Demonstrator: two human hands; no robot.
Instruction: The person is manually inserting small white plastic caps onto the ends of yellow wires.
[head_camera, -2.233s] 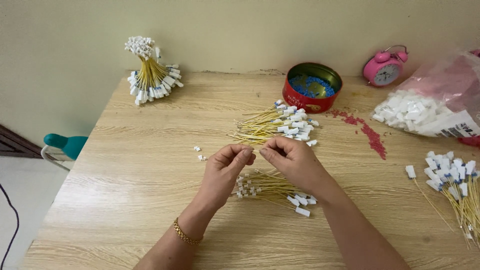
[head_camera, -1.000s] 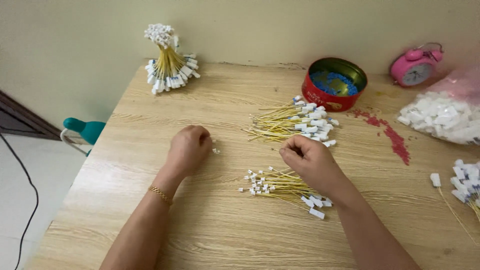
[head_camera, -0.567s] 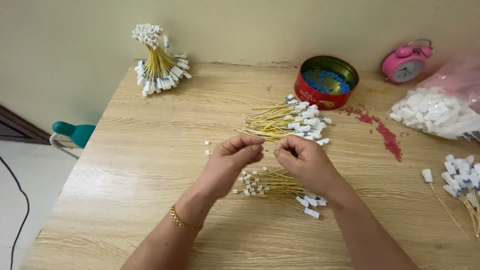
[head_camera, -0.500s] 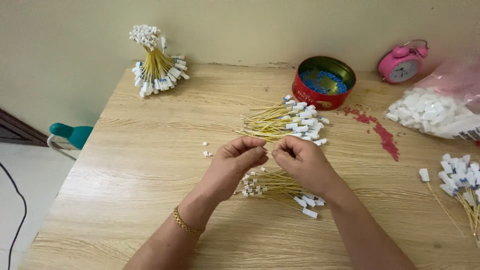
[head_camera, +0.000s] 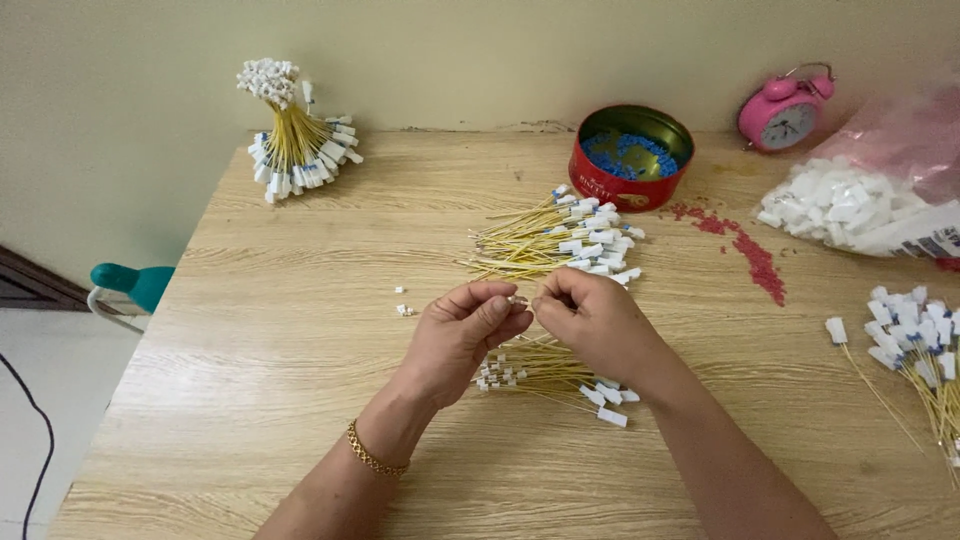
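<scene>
From the head view I see both hands meeting just above the middle of the wooden surface (head_camera: 250, 330). The left hand (head_camera: 462, 335) comes in from six o'clock, wrist bent slightly, a gold bracelet (head_camera: 372, 455) on it, thumb and forefinger pinched shut on a tiny white connector (head_camera: 517, 298). The right hand (head_camera: 592, 322) enters from five o'clock, its fingers curled and its grip closed on the same small piece from the other side; whether a wire runs from it I cannot tell. Directly under the hands, at their six o'clock, lies a small bundle of yellow wires (head_camera: 555, 375) with white ends.

At twelve o'clock from the hands a larger wire pile (head_camera: 555, 240) lies flat, and beyond it stands a red round tin (head_camera: 631, 158) holding blue bits. A pink alarm clock (head_camera: 786, 108) stands at one o'clock against the cream wall (head_camera: 480, 50). A clear bag of white parts (head_camera: 860, 205) sits at two o'clock, more tagged wires (head_camera: 920, 345) at three. A tied upright wire bunch (head_camera: 293, 140) stands at ten o'clock.
</scene>
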